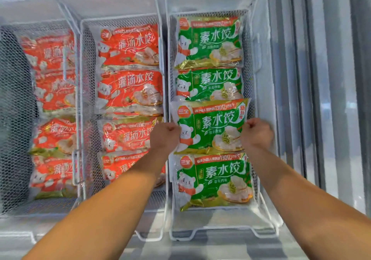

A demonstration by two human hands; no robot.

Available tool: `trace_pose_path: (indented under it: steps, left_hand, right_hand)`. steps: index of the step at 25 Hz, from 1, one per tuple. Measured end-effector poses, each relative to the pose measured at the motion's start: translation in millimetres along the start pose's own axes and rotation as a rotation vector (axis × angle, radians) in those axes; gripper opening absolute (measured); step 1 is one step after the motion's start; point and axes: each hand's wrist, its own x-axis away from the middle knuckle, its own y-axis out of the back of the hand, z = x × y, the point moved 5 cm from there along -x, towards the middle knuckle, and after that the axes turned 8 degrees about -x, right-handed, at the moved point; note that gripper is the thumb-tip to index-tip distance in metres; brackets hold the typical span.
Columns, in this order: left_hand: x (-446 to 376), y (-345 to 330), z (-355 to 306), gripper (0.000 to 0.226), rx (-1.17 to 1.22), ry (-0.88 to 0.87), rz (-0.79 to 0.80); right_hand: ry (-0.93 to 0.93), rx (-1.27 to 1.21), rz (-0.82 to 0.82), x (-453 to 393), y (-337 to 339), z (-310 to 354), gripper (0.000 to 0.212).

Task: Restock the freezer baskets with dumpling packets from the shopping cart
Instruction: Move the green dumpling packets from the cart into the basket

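A green dumpling packet point(210, 126) lies third from the back in the right white wire basket point(253, 91). My left hand point(165, 137) grips its left edge and my right hand point(258, 133) grips its right edge, fingers curled. Two more green packets point(209, 43) sit behind it and another green packet point(212, 181) lies in front, partly under it. The middle basket point(85, 63) holds several red dumpling packets point(130, 91). The left basket point(12, 119) holds several red packets point(52, 91) too. The shopping cart is out of view.
The freezer's white frosted wall point(269, 119) runs along the right basket. Grey vertical rails and a glass panel point(331, 99) stand further right. The freezer's front rim point(180, 247) crosses the bottom of the view under my forearms.
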Motion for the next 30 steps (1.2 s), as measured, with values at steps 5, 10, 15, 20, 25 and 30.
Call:
trace_pose_path:
  steps: [5,10,15,20,25,30]
  left_hand:
    - [-13.4,-1.5,7.9,0.032,-0.201,0.008,0.031]
    - [1.0,11.4,-4.8,0.027,-0.309,-0.198,-0.202]
    - [31.1,-28.7,14.7,0.058,-0.738,-0.436,0.205]
    - [50.8,-19.8,17.7,0.065,-0.737,-0.406,0.290]
    - [94.8,10.1,25.0,0.038,-0.640,-0.393,0.205]
    - [154.0,5.6,31.0,0.048,-0.662,-0.617,0.248]
  right_hand:
    - [0.019,0.042,0.009,4.8,-0.8,-5.7,0.023]
    - [0.333,0.140,0.010,16.9,-0.6,-0.3,0.038]
    - [0.355,0.416,0.397,37.3,-24.0,-19.3,0.051]
    - [0.329,0.302,0.391,66.1,-7.9,-18.6,0.055]
    - [0.375,0.196,0.287,129.3,18.8,-31.0,0.040]
    - [0.361,0.055,0.037,191.8,65.4,-76.1,0.035]
